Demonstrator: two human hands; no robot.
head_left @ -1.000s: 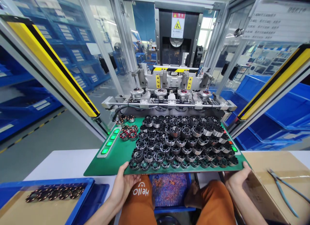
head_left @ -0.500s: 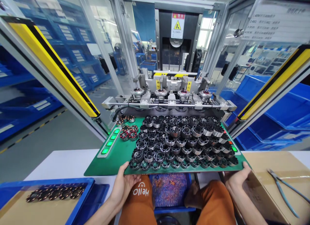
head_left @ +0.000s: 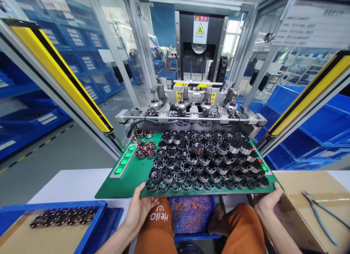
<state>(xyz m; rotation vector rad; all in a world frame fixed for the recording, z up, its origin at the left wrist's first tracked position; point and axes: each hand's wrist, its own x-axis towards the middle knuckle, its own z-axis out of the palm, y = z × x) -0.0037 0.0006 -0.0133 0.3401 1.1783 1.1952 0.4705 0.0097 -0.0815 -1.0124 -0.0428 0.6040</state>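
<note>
My left hand (head_left: pixel 140 203) grips the front edge of a green work board (head_left: pixel 123 186), thumb on top and fingers curled beneath. At the front right corner my right hand (head_left: pixel 269 199) holds the same edge, its thumb up against the corner and its fingers partly hidden below. Rows of black-and-silver motor stator cores (head_left: pixel 198 161), some stacked, cover most of the board. To their left sits a small group of copper-wound stators (head_left: pixel 144 148), some with red wire. Behind the board, a winding machine (head_left: pixel 194 100) carries stators on its several stations.
Lit green buttons (head_left: pixel 124 162) line the board's left side. A blue tray (head_left: pixel 93 224) at left holds a row of wound stators (head_left: pixel 62 217). Pliers (head_left: pixel 318 210) lie on a cardboard box (head_left: pixel 300 224) at right. Below, a blue bin (head_left: pixel 191 236) contains wire scraps. Yellow posts (head_left: pixel 68 82) flank the machine.
</note>
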